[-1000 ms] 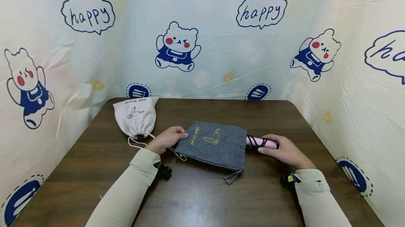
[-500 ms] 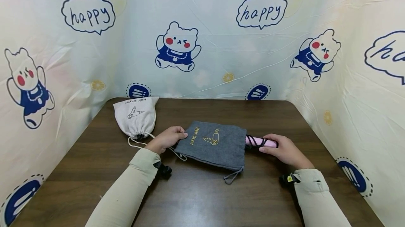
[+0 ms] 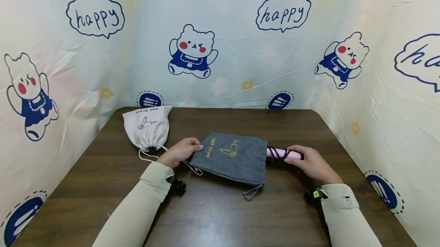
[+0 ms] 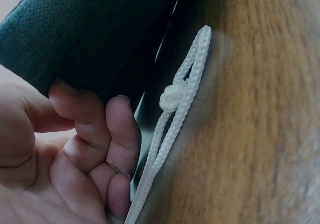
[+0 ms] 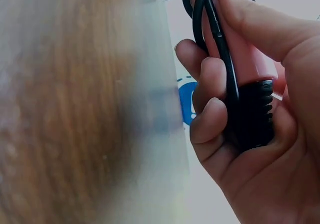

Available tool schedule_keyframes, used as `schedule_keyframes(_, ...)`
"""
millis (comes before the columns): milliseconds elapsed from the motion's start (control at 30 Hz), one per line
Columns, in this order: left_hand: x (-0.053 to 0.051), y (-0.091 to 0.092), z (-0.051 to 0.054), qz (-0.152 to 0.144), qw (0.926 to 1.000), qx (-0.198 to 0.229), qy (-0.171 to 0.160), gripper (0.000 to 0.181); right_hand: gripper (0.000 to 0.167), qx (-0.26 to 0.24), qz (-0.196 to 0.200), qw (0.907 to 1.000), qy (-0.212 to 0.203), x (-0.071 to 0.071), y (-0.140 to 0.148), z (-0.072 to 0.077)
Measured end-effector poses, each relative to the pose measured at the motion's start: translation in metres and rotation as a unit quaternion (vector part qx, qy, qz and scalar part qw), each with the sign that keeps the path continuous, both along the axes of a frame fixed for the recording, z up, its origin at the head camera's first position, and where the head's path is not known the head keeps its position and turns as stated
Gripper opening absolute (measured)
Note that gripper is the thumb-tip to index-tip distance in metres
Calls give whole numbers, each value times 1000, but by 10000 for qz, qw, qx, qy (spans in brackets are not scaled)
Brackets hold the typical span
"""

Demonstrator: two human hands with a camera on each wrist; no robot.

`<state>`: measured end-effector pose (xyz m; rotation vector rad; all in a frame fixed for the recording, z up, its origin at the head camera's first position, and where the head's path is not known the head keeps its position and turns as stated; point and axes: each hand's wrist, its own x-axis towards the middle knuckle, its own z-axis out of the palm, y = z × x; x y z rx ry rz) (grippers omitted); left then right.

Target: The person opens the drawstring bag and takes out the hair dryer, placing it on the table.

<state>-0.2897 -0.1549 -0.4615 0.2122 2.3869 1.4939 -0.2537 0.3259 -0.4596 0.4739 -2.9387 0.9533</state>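
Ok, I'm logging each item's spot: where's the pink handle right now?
In the head view, the pink handle is right of centre, sticking out of the right end of the gray bag, its outer end held by the right hand.

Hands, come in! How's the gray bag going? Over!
Left hand pinching edge of gray bag. Right hand gripping pink handle poking out of it. White cord beside left hand, might snag.

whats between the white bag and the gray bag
Head view: the left hand and part of the white drawstring lie between the white bag and gray bag.
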Motion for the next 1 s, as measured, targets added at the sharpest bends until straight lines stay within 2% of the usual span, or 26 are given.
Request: schedule_keyframes(1000, -1, -1, 2, -82, 9999, -91, 14, 19, 42, -20, -4, 10000, -64, 1, 11, 5)
